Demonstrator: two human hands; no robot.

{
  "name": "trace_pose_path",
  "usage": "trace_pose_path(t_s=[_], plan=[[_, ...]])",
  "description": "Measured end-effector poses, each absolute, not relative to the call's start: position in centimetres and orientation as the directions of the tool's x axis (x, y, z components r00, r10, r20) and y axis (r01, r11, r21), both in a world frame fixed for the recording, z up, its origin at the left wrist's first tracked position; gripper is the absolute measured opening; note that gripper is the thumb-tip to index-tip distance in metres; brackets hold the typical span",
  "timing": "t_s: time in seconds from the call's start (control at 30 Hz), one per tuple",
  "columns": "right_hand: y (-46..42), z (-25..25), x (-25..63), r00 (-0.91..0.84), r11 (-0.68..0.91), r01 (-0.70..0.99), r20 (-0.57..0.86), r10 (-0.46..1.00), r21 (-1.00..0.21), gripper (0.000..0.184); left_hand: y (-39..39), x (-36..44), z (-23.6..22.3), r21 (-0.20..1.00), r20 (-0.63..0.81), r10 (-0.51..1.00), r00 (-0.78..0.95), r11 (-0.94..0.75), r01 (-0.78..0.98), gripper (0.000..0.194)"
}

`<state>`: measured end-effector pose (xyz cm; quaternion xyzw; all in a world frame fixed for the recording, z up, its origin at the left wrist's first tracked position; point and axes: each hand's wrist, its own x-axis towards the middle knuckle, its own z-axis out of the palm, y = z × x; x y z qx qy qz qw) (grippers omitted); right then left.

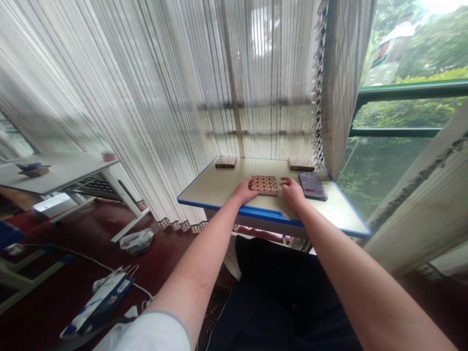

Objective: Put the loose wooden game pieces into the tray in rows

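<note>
A shallow box of round wooden pieces (264,184), which look like Chinese chess pieces set in rows, lies flat on the desk in front of me. My left hand (245,192) grips its left side, with the thumb near the front corner and the fingers along the edge. Just to the right of the box, my right hand (291,189) rests low over the desk, its fingers apart and slightly bent, with nothing visible in them. Beyond my right hand lies a dark-edged tablet or phone (310,186), its screen partly blurred out.
The pale desk (204,187) has a blue rim. Two flat brown boxes, one at back left (225,162) and one at back right (301,164), stand by the curtain (164,97). To the left are another table (73,168), a plastic bag (136,242) and a paper bag (100,302).
</note>
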<state>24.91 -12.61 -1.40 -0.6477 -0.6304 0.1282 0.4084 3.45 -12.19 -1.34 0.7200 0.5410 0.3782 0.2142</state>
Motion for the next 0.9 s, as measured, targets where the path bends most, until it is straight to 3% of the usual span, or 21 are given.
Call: trace_pose_path(t_s=[0.2,0.5,0.9], plan=[[-9.5,-1.1,24.7,0.127,0.279,0.550,0.409,0.904,-0.787,0.031,-13.0,3.5,-0.9,0.752,0.331,0.936,0.121,-0.339,0.565,0.067],[-9.6,-0.7,24.5,0.082,0.244,0.682,0.403,0.911,-0.689,0.031,-13.1,3.5,-0.9,0.671,0.343,0.922,0.180,-0.374,0.640,0.076],[-9.3,-1.0,24.6,0.051,0.205,0.735,0.354,0.934,-0.647,0.027,-13.9,3.5,-0.3,0.676,0.336,0.916,0.221,-0.398,0.621,0.083]])
